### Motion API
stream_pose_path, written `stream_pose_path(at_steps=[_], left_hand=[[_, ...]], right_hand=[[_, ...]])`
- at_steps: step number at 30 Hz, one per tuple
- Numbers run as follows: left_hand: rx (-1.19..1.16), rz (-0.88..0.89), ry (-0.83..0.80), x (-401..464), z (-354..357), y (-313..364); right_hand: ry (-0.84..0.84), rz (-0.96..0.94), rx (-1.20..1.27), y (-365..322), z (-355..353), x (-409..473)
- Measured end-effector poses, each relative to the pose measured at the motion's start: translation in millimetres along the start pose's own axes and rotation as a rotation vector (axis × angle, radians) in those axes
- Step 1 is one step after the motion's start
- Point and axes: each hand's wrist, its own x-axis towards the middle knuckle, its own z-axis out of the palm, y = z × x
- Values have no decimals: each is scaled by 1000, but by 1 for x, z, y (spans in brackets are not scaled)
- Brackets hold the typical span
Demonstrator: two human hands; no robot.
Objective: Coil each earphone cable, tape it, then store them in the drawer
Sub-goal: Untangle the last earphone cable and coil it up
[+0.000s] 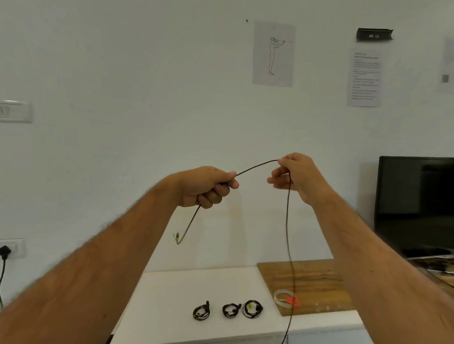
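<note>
Single head-worn view, facing forward toward the wall (146, 87), close above raised hands

Three coiled black earphone bundles lie on the white bench (176, 288): one at the left (201, 311), one in the middle (230, 310), one at the right (252, 308). One uncoiled thin black earphone cable (287, 228) hangs between two bare hands, the left hand (203, 186) and the right hand (297, 176). One clear tape roll (283, 295) rests on one brown wooden board (315, 281). One black flat monitor (426, 205) stands at the right.

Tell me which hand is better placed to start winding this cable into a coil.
Probably the right hand: it pinches the thin black earphone cable where the long free length hangs down. The left hand grips near the short plug end, suiting it as anchor.
</note>
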Motion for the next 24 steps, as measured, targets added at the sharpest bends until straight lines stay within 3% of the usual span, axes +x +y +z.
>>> stream_pose_path(at_steps=[5,7,9,17,24], left_hand=[[-12,18,-7,5,10,9],[11,30,2,6,14,11],[19,46,3,7,16,11],[-214,30,-46,2,12,-6],[-370,84,-88,-3,19,-12]], right_hand=[[-430,176,100,1,13,-16],[-606,119,29,-4,20,-22],[-669,25,-76,-12,27,-23],[-347,-309,-376,-41,30,-18],[-140,-398,-227,-42,22,-9]])
